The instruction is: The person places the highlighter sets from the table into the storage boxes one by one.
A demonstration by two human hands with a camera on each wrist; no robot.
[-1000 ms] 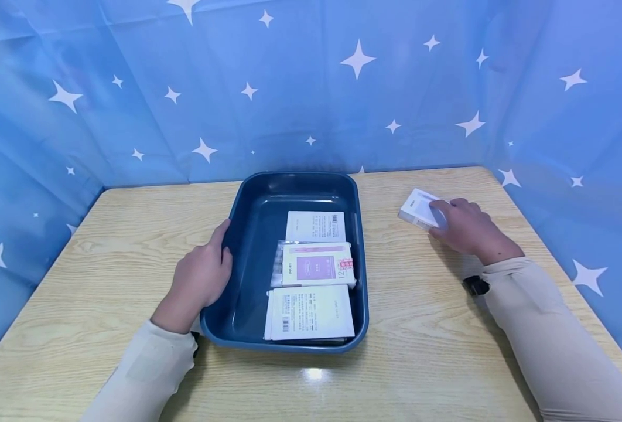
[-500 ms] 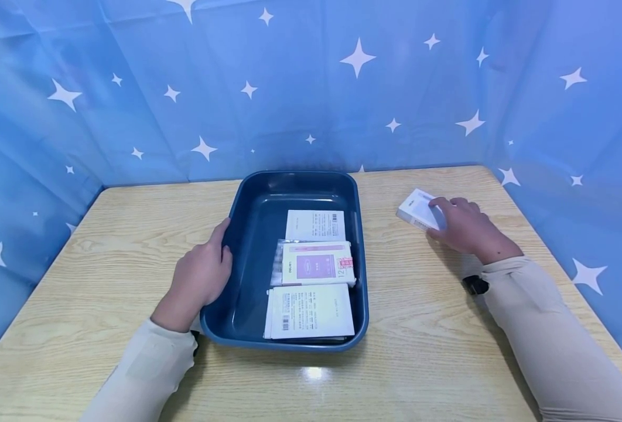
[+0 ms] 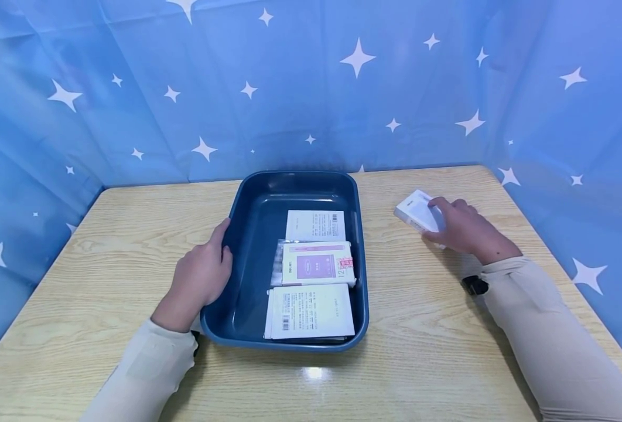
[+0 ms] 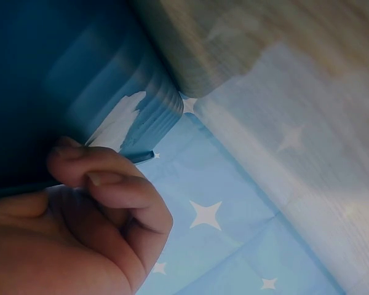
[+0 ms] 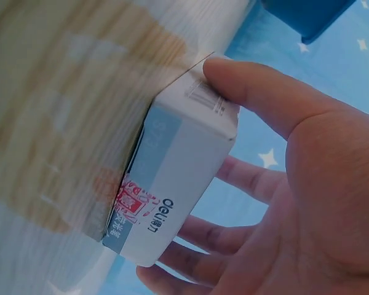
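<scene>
A deep blue plastic bin [image 3: 260, 343] stands on the table, with white boxes lying flat along its right side. My left hand [image 3: 200, 275] grips the bin's left wall at the rim; curled fingertips [image 4: 111, 178] show there in the left wrist view. On the right, my right hand [image 3: 464, 231] holds a small white carton [image 3: 416, 208] between thumb and fingers, low over the table. In the right wrist view that carton [image 5: 172, 166] carries a grey-blue band, red print and "deli" lettering, and the thumb [image 5: 264, 86] presses its barcode end.
Inside the bin lie a white printed box [image 3: 315, 225] at the back, a pink-and-purple labelled box [image 3: 316, 266] in the middle and white boxes [image 3: 311, 313] stacked in front. A blue star-patterned curtain [image 3: 290, 88] borders the wooden table [image 3: 126, 246].
My right hand and the white carton have shifted slightly left. The left hand and the bin stay where they were.
</scene>
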